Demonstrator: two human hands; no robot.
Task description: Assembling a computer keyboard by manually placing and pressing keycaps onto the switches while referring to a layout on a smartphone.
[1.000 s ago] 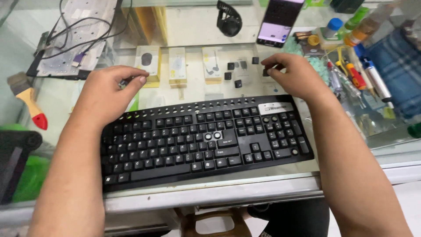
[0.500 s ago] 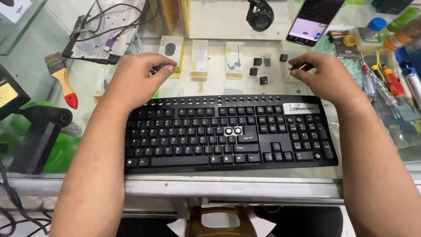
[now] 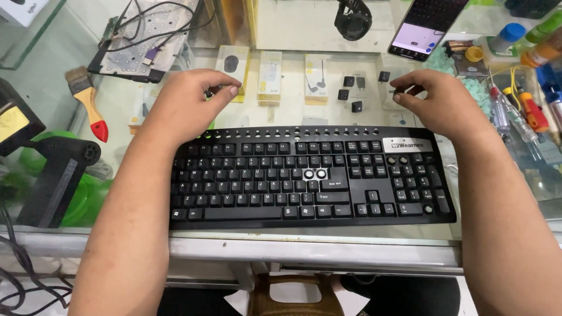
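A black keyboard lies across the glass counter in front of me, with two bare white key sockets near its middle. My left hand hovers behind the keyboard's far left edge, thumb and fingers pinched on a small dark piece that is mostly hidden. My right hand is behind the far right edge, thumb and forefinger pinched on another small dark piece. Several loose black keycaps lie on the glass between my hands.
A wooden brush with a red tip lies at the left, and a white board with cables behind it. A phone leans at the back right. Screwdrivers crowd the right edge. A black stand sits at the left.
My head has shifted, so the whole counter slides right and down in view. Both hands stay pinched behind the keyboard's far edge with little movement relative to it.
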